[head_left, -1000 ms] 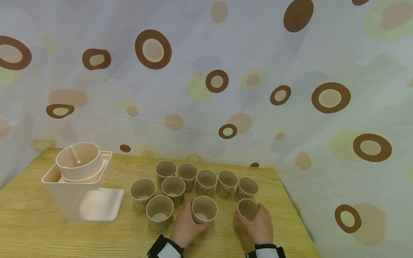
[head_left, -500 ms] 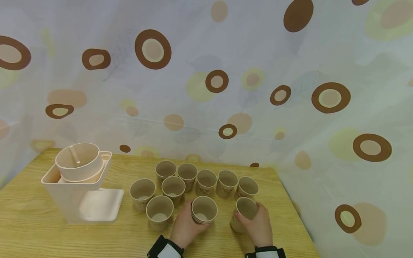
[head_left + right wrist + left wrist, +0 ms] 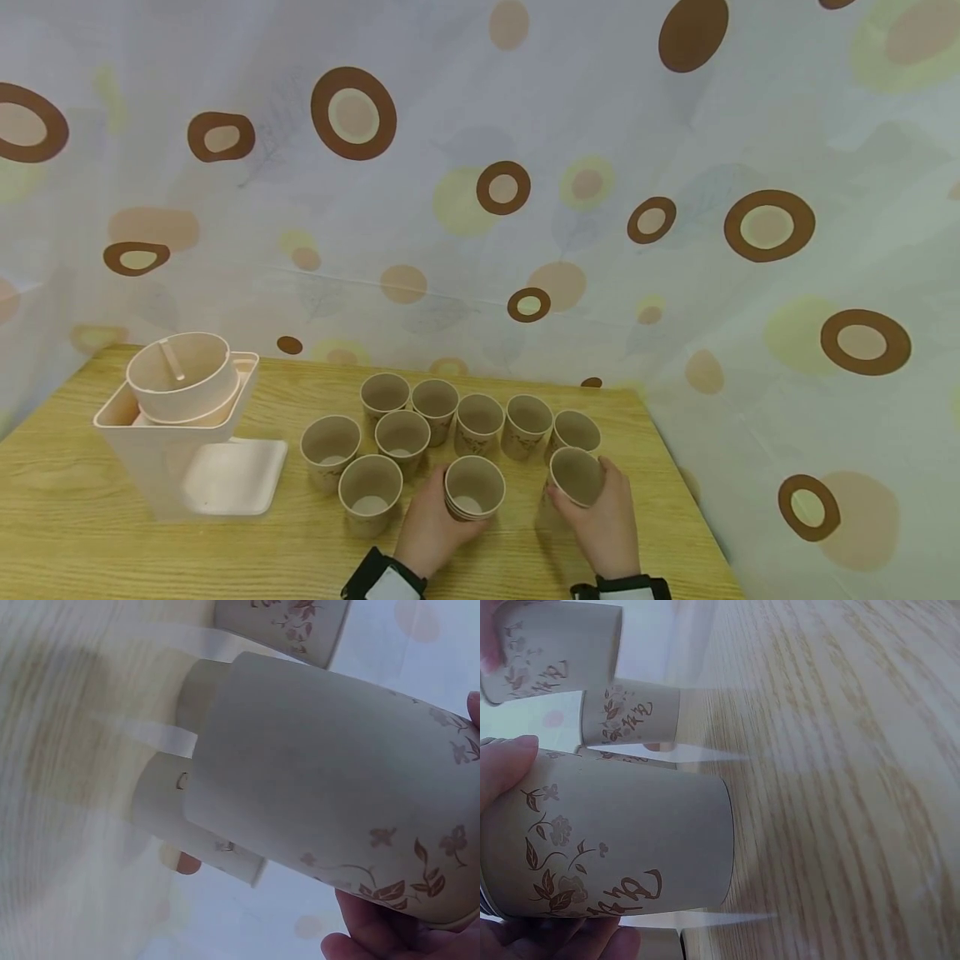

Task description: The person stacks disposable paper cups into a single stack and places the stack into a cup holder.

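My left hand [image 3: 435, 527] grips a short stack of nested paper cups [image 3: 475, 487], several rims showing at its top. In the left wrist view the outer cup [image 3: 630, 832] has a brown flower print, and its base stands on the table. My right hand [image 3: 606, 523] holds another paper cup [image 3: 576, 477] by its sides, to the right of the stack. That cup [image 3: 322, 772] hangs tilted above the tabletop, with fingers and thumb around its upper part. Behind both hands more paper cups [image 3: 480, 425] stand upright, mouths up.
Two cups [image 3: 371, 496] stand left of my left hand. At the far left is a translucent white bin [image 3: 161, 467] with a round white container [image 3: 183, 392] in its top. Beside it lies a white square tray [image 3: 255, 475]. Patterned cloth [image 3: 420, 208] hangs behind the wooden table [image 3: 285, 567].
My right hand has raised its cup off the table and moved it slightly away from me. My left hand keeps the stack in the same place.
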Tool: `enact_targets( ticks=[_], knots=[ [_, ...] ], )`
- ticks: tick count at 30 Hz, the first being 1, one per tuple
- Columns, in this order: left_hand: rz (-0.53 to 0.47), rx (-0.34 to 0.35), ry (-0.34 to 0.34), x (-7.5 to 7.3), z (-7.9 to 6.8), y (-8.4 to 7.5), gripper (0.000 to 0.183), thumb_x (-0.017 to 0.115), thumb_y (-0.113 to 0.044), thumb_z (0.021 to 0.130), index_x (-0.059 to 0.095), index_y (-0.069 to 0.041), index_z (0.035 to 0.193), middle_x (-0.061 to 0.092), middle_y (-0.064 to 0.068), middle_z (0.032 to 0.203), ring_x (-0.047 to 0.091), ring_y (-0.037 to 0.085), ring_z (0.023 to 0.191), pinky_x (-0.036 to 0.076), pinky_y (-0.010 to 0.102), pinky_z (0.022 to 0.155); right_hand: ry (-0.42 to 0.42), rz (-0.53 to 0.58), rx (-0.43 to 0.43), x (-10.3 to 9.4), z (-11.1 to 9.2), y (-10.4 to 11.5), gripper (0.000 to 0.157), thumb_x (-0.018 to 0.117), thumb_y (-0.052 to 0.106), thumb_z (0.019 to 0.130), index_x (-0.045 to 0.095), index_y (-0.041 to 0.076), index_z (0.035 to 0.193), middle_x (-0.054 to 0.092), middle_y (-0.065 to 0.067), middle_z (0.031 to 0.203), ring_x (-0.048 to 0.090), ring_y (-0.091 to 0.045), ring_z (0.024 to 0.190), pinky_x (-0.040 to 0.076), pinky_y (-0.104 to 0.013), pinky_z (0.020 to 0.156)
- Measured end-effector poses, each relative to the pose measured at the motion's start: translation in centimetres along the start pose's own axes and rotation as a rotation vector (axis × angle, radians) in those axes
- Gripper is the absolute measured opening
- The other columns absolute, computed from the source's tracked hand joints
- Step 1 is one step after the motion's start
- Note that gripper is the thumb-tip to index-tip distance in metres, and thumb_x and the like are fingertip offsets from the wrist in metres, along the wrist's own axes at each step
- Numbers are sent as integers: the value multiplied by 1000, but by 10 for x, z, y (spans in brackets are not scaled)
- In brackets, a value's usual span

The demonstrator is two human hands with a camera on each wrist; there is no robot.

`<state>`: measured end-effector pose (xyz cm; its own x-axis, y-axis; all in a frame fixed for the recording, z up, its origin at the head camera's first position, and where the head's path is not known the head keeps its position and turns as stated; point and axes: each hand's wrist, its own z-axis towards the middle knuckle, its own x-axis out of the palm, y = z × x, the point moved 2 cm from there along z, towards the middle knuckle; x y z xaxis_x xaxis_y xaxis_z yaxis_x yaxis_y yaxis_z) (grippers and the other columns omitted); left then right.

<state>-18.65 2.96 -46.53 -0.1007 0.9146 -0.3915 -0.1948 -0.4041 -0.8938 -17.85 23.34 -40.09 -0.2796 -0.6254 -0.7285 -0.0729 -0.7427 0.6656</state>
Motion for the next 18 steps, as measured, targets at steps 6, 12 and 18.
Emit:
enact_targets(
  ticks=[6,12,18],
  knots=[
    [-3,5,-5,1,1,1,65,84,-18,58,54,3,112,65,19,105,61,32,97,51,50,83,-23,47,11,-5,-1,9,91,74,29,75,28,-20,136,39,-41,132,44,-49,116,42,-62,92],
    [0,4,-1,1,1,2,66,84,-19,59,54,3,113,65,19,105,61,32,97,51,50,84,-11,73,30,-10,-3,16,90,73,30,76,27,-17,137,36,-40,135,43,-49,117,42,-62,92],
    [-4,1,3,1,0,2,66,84,-17,58,53,3,113,65,19,106,61,32,97,51,50,84,-18,66,12,-16,-6,23,86,73,29,77,30,-16,137,38,-38,133,43,-47,116,42,-62,91]
  ],
)
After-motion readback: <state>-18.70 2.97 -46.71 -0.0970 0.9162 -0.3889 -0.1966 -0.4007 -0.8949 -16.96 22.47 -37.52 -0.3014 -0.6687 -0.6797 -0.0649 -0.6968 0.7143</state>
